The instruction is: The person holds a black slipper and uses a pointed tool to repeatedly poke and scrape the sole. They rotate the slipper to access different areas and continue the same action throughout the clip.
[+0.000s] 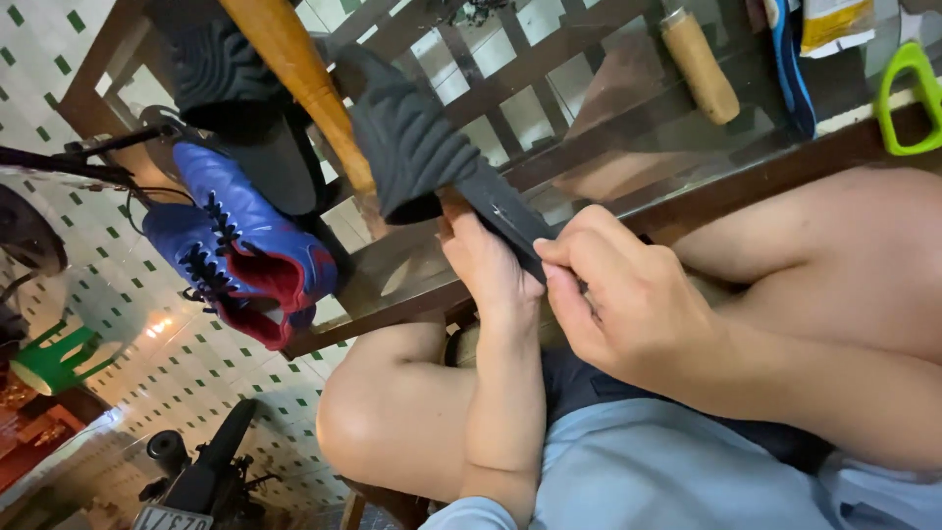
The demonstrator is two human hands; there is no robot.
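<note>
Left hand: the left hand [488, 265] sits near the middle of the view, fingers curled shut around the lower edge of a black shoe sole [432, 147], gripping it from beneath.
Right hand: the right hand [628, 294] lies just at 3 o'clock of the left, thumb and forefinger pinched closed on the thin dark edge of the same sole.
Sole: black and ribbed, it rises from both hands toward 11 o'clock, tilted, above the front edge of the surface.
Surface: a glass-topped wooden surface [608, 157] fills the upper half of the view; wooden slats show through the glass.
Wooden handles: one long handle [299, 83] runs from 12 o'clock down behind the sole; a shorter one [699, 64] lies on the glass at 1 o'clock.
Shoes: a pair of blue shoes [245, 250] with red lining and black laces sits at 9 o'clock of the hands, well apart from them.
Green handle: a bright green loop [908, 98] rests at the far 2 o'clock edge.
Floor: white tiles with green squares [186, 373] lie at 8 o'clock, below the surface.
</note>
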